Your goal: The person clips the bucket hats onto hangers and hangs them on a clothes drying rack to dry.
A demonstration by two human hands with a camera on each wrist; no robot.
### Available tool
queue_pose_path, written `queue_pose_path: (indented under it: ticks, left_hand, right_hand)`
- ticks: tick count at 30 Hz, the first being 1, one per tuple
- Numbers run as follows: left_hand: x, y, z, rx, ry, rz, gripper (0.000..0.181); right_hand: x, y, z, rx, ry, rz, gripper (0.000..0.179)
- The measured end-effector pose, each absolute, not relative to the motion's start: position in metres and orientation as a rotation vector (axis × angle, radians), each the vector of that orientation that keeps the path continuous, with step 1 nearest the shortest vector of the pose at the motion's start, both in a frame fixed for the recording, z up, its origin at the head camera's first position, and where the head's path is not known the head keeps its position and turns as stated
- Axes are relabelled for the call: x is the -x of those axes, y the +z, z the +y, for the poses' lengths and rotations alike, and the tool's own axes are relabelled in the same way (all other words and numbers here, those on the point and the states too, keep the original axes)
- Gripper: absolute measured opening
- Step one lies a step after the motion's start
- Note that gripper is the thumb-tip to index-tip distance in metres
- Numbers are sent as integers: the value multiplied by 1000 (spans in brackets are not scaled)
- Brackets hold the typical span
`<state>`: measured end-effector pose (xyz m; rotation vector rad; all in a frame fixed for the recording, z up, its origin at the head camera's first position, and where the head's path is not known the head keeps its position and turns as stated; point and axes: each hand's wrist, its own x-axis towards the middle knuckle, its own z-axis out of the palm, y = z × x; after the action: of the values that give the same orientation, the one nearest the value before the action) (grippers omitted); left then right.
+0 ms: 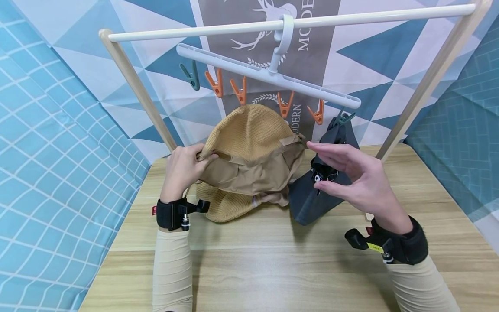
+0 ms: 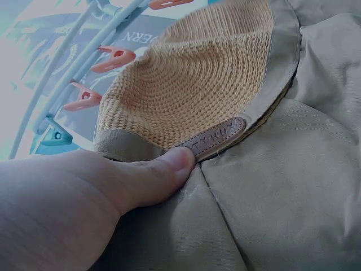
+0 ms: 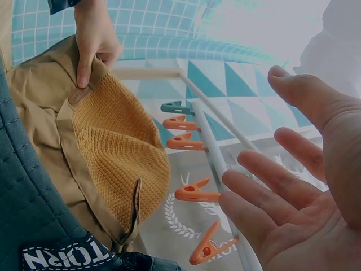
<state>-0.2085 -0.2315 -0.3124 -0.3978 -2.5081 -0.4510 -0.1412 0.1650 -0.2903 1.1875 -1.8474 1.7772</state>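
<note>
My left hand point(image 1: 182, 171) pinches the left edge of a sun hat point(image 1: 249, 134), thumb on top beside a small label point(image 2: 217, 135). The hat has a tan woven crown and beige cloth parts. It lies below a row of orange clips; whether the clip point(image 1: 239, 90) at its top grips it, I cannot tell. My right hand point(image 1: 358, 177) is held in the air with fingers apart from the thumb, nothing between them. Just behind it hangs a dark blue quilted item point(image 1: 312, 201) under a dark green clip point(image 1: 345, 118); white lettering shows on it in the right wrist view.
A pale blue hanger point(image 1: 269, 76) hooks over a white rail point(image 1: 370, 17) between wooden posts. Another green clip point(image 1: 191, 77) and several orange clips hang from it. Below is a wooden tabletop point(image 1: 249, 268), with a patterned backdrop behind.
</note>
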Motion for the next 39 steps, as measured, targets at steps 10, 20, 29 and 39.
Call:
queue_pose_path:
  ticks: [10, 20, 29, 39]
  left_hand:
    - [213, -315, -228, 374, -493, -2518, 27]
    - [222, -321, -220, 322, -562, -2506, 34]
    - [221, -323, -221, 306, -576, -2502, 31]
    - [223, -325, -215, 322, -584, -2512, 33]
  right_hand:
    - [140, -290, 165, -1161, 1770, -1876, 73]
    - [140, -289, 165, -1151, 1757, -1875, 72]
    - [142, -288, 162, -1112, 1706, -1904, 71]
    - [155, -285, 173, -959, 1829, -1670, 58]
